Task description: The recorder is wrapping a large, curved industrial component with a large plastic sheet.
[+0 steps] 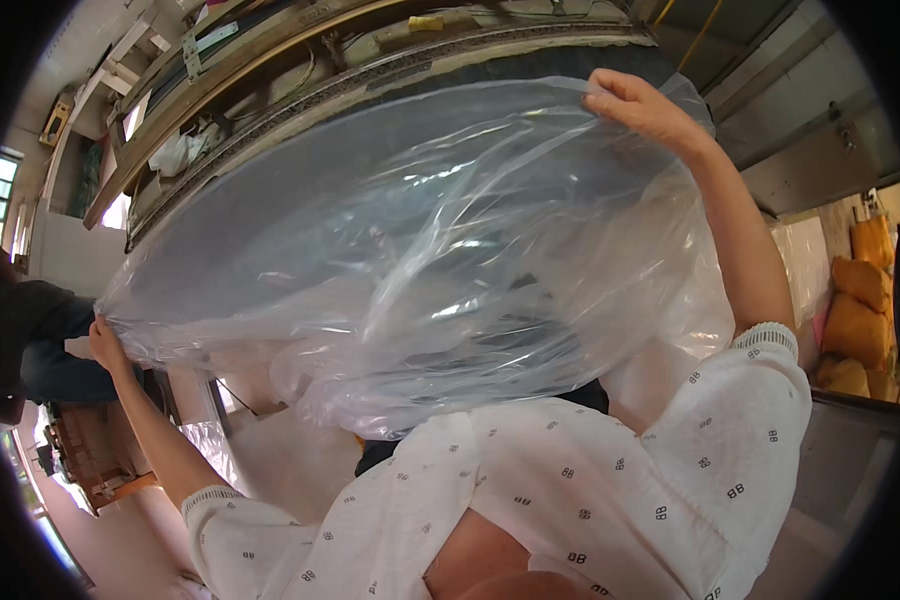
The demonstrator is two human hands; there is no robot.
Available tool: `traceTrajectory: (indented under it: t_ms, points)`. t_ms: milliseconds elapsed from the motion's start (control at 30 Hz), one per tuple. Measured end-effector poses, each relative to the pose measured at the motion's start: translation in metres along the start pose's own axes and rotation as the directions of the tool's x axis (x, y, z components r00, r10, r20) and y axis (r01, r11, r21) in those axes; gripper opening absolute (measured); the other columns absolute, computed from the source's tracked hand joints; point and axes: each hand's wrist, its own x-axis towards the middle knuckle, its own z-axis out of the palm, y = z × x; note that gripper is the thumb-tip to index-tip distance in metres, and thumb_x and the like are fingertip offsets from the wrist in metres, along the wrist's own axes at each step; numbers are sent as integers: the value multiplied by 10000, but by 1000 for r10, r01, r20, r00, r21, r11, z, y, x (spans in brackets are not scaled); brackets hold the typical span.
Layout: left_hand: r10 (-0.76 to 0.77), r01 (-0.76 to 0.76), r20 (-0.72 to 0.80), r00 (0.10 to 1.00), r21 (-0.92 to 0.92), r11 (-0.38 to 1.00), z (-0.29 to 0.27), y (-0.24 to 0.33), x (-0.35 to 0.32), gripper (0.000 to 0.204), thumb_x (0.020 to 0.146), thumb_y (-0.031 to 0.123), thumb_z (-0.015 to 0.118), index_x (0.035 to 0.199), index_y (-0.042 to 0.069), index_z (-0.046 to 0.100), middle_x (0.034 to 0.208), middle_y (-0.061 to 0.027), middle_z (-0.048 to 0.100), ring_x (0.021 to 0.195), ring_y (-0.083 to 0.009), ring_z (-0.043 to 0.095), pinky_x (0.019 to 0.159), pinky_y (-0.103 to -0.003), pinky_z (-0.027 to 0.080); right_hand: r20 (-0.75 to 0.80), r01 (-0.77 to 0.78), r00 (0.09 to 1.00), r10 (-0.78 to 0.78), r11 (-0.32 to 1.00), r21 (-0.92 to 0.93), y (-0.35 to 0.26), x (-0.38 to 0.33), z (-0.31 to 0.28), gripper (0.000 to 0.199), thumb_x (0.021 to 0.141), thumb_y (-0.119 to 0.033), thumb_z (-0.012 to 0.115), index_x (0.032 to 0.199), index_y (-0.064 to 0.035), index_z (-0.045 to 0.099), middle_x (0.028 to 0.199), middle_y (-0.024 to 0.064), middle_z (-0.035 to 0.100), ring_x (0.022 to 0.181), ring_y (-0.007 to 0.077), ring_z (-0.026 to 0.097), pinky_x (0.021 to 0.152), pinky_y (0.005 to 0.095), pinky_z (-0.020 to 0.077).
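Observation:
A large sheet of clear plastic film [490, 230] stretches between my two hands, wrinkled and glossy, its near part bunched in folds against my body. My left hand [106, 342] reaches far out to the left and grips the film's gathered corner. At the upper right, my right hand [638, 105] is closed on the film's far edge, arm extended. Behind the film a dark flat surface shows through in part. Whether the film is one layer or a bag, I cannot tell.
Beyond the film runs a long machine frame [370, 85] with wooden rails and a yellow block [426, 23]. A person in dark clothes [45, 330] is close by my left hand. Orange-yellow sacks [860, 310] are stacked at the right, past a grey metal panel [820, 150].

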Motion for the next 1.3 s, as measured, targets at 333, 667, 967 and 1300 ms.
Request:
traceTrajectory:
  t_ms: [333, 667, 967, 1300]
  points:
    - [849, -664, 159, 504, -557, 498, 98, 441, -246, 418, 707, 76, 697, 1092, 26, 544, 1108, -93, 553, 990, -208, 569, 799, -313, 472, -201, 176, 967, -153, 979, 101, -43, -46, 34, 219, 842, -228, 556, 736, -68, 452, 638, -70, 315, 603, 33, 293, 533, 207, 259]
    - [646, -109, 260, 718, -874, 473, 168, 481, -310, 120, 806, 116, 634, 813, -2, 618, 688, 20, 447, 624, -49, 401, 560, -186, 328, 89, -67, 992, 89, 972, -223, 24, -80, -54, 260, 823, -285, 555, 751, -35, 543, 681, -48, 475, 669, 48, 415, 600, 222, 344]
    - [527, -105, 204, 825, -861, 498, 147, 456, -299, 135, 792, 147, 666, 866, 34, 670, 706, 69, 485, 595, -23, 349, 528, -166, 278, -314, 103, 931, -184, 960, -259, 21, -84, -44, 251, 883, -223, 499, 713, -48, 445, 625, -60, 364, 606, 37, 343, 557, 205, 292]
    - [658, -342, 72, 749, -809, 478, 121, 472, -294, 152, 783, 159, 664, 876, 40, 651, 780, 3, 557, 613, -86, 489, 575, -216, 388, -359, 87, 926, -114, 992, -90, -12, -89, -47, 378, 851, -320, 546, 578, -99, 409, 551, -82, 304, 546, 17, 277, 500, 212, 215]
